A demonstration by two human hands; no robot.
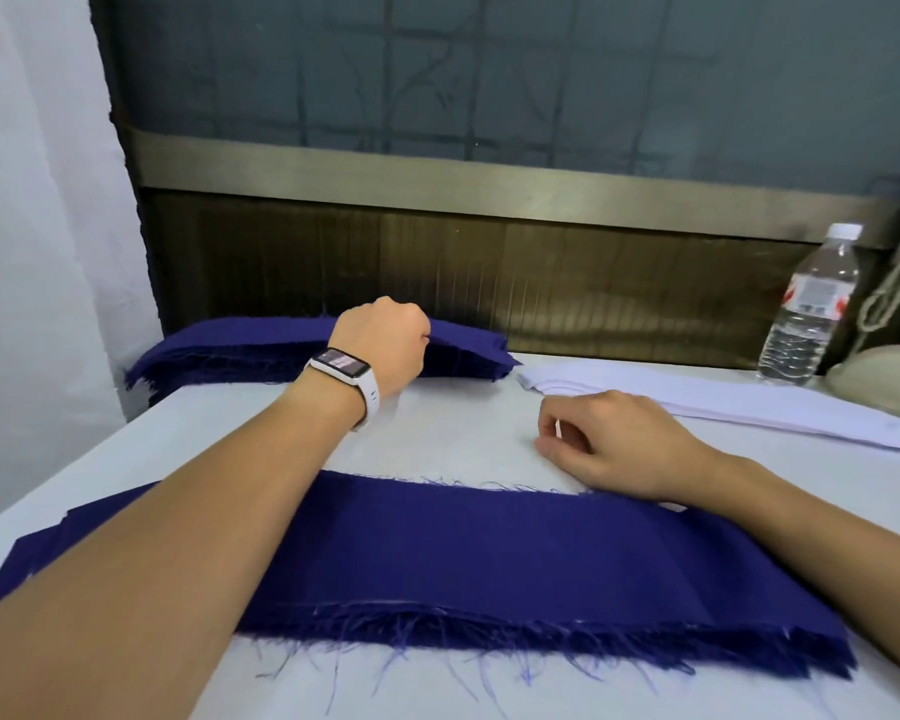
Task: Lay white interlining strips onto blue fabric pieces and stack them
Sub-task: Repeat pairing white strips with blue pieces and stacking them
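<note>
Nearest the near edge of the table (453,433) lies a low stack of blue fabric pieces (489,553), its frayed threads trailing toward the camera and blue showing on top. The left hand (385,345), with a white wristband (345,370), reaches to a second blue pile (240,345) at the far left corner. Its fingers curl down over the pile's top behind the knuckles, so I cannot tell whether they have pinched a piece. The right hand (614,439) rests on the cloth-covered surface between the two stacks, fingers loosely curled, holding nothing I can make out. The white interlining strips (723,402) lie just beyond it, along the far right side, near a water bottle (806,314). The step looks like fetching the next blue piece. To do it well, peel off only the top layer, since frayed edges likely snag neighbours. Then carry it flat and square it on the near stack before the right hand takes a strip.
</note>
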